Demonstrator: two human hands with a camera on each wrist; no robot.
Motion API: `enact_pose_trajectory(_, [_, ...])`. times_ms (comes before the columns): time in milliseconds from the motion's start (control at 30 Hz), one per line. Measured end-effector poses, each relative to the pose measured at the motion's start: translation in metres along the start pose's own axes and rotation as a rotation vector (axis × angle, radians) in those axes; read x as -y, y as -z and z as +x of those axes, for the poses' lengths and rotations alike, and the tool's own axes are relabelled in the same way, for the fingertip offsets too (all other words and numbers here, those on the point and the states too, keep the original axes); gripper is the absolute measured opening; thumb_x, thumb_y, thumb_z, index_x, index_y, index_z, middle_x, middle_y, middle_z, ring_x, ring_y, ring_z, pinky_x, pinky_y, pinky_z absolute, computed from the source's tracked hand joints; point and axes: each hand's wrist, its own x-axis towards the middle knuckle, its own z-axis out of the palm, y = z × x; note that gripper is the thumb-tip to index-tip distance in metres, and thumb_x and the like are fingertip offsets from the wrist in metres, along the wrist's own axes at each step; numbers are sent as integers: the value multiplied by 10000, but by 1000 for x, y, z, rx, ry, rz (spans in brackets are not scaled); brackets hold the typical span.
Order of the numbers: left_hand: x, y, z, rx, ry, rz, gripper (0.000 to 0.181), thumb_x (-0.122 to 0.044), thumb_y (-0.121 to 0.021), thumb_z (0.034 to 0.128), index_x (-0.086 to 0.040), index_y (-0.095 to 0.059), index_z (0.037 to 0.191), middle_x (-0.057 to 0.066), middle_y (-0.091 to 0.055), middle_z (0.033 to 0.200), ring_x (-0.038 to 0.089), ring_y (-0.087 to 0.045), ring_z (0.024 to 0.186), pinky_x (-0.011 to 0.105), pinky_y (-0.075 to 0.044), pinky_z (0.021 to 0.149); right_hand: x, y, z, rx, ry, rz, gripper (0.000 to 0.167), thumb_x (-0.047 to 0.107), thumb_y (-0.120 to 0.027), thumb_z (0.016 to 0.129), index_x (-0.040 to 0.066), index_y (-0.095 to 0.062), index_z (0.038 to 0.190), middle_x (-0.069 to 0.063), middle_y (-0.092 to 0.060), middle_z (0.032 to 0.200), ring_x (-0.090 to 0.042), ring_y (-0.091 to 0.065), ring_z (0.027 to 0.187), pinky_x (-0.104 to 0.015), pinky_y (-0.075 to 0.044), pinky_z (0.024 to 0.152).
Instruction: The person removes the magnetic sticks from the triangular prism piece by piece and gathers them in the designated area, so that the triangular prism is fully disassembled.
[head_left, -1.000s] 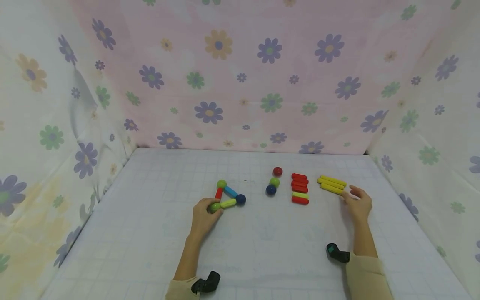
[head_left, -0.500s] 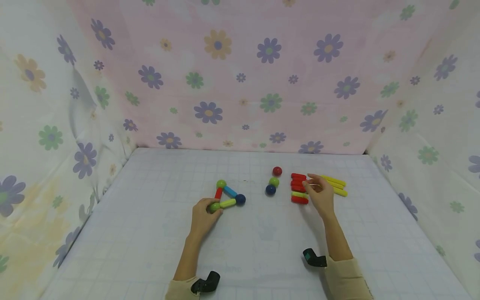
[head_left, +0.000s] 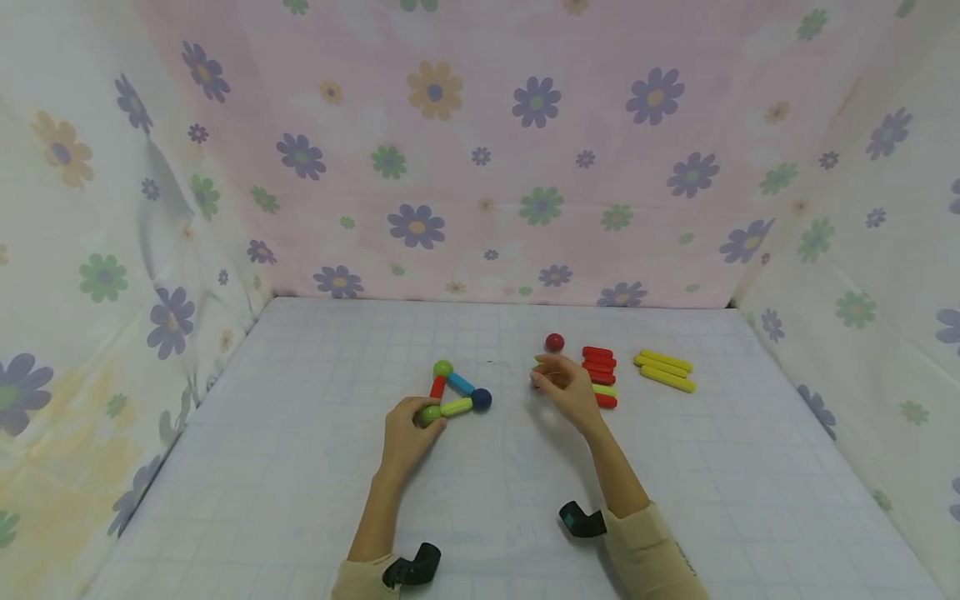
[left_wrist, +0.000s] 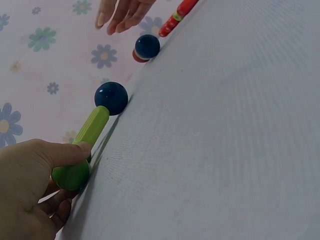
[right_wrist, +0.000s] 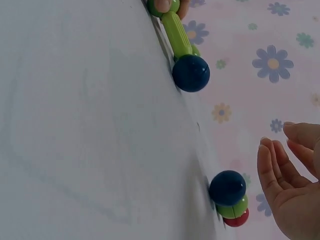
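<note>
On the table, in the head view, lies a triangle of short rods joined by balls: a blue rod [head_left: 461, 383], a red rod [head_left: 437, 387] and a light green rod [head_left: 456, 407]. A dark blue ball [head_left: 482, 399] and a green ball [head_left: 442, 368] form two corners. My left hand [head_left: 405, 435] pinches the green ball [left_wrist: 71, 176] at the near-left corner. My right hand [head_left: 572, 393] hovers, holding nothing, fingers loosely bent, above a loose dark blue ball [right_wrist: 228, 188] and green ball [right_wrist: 240, 206], mostly covering them in the head view. Beyond sits a red ball [head_left: 555, 342].
Right of the loose balls lies a column of short red rods [head_left: 597, 352] with one light green rod [head_left: 606, 390] among them. Farther right are several long yellow rods [head_left: 667, 379]. Flowered cloth [head_left: 465, 183] walls the table [head_left: 300, 467] at the back and sides.
My right hand has swept left from the yellow rods, past the red rods, to the loose balls. The near yellow rod shifted slightly right early on. My left hand keeps its place.
</note>
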Motion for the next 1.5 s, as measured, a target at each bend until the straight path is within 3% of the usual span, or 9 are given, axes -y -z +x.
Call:
enact_pose_trajectory(167, [1, 0, -2, -39, -91, 10, 266, -48, -751, 720, 15, -693, 972, 124, -661, 928, 240, -600, 862, 366, -501, 743, 2, -17, 2, 51, -10, 31, 279, -43, -594, 873, -130, -561, 1136, -313, -619, 1014, -409, -622, 869, -156, -506, 724])
enact_pose_trajectory(233, [-1, 0, -1, -28, -70, 9, 268, -55, -752, 726, 10, -693, 979, 120, -662, 936, 229, -596, 864, 356, -496, 744, 1, -22, 4, 70, -16, 40, 279, -30, -599, 876, -120, -564, 1138, -304, -622, 1029, -419, -618, 898, -161, -504, 739])
enact_pose_trajectory(400, [-3, 1, 0, 17, 24, 17, 286, -48, -767, 734, -9, -698, 1009, 115, -666, 975, 220, -592, 885, 343, -485, 754, 0, -36, 6, 114, -41, -2, 294, 16, -613, 883, -98, -571, 1152, -288, -622, 1072, -390, -609, 975, -344, -516, 856])
enact_pose_trajectory(567, [-4, 0, 0, 6, 17, 27, 282, -38, -772, 726, -16, -701, 998, 110, -670, 964, 218, -597, 877, 340, -486, 750, -13, -48, 7, 177, -41, -47, 343, 31, -623, 877, -127, -545, 1171, -308, -605, 1090, -400, -610, 979, -456, -499, 869])
enact_pose_trajectory(733, [-4, 1, 0, 5, 18, 36, 271, -41, -765, 735, -21, -702, 997, 114, -668, 972, 226, -595, 879, 351, -488, 753, -41, -59, 12, 248, -29, -77, 398, 80, -667, 857, -86, -560, 1202, -256, -615, 1139, -370, -614, 1016, -458, -485, 892])
enact_pose_trajectory(900, [-4, 1, 0, 8, 13, 33, 271, -43, -764, 739, -15, -701, 1001, 118, -669, 979, 223, -594, 880, 348, -487, 753, -46, -64, 13, 301, 50, -116, 373, 84, -687, 836, -73, -597, 1162, -216, -637, 1120, -329, -622, 988, -406, -508, 860])
enact_pose_trajectory(1200, [-6, 2, 0, 6, 9, 26, 270, -34, -764, 730, -7, -699, 991, 125, -671, 970, 241, -605, 897, 377, -489, 774, -45, -71, 9, 271, 114, -209, 335, 68, -694, 820, -42, -618, 1127, -160, -657, 1035, -232, -597, 869, -275, -499, 755])
enact_pose_trajectory(1500, [-4, 1, 1, 7, 7, 27, 265, -37, -767, 732, -11, -700, 988, 116, -670, 964, 233, -602, 884, 354, -485, 758, -43, -81, 9, 213, 84, -296, 307, 59, -713, 782, 20, -635, 1076, -108, -667, 1027, -174, -579, 842, -267, -485, 741])
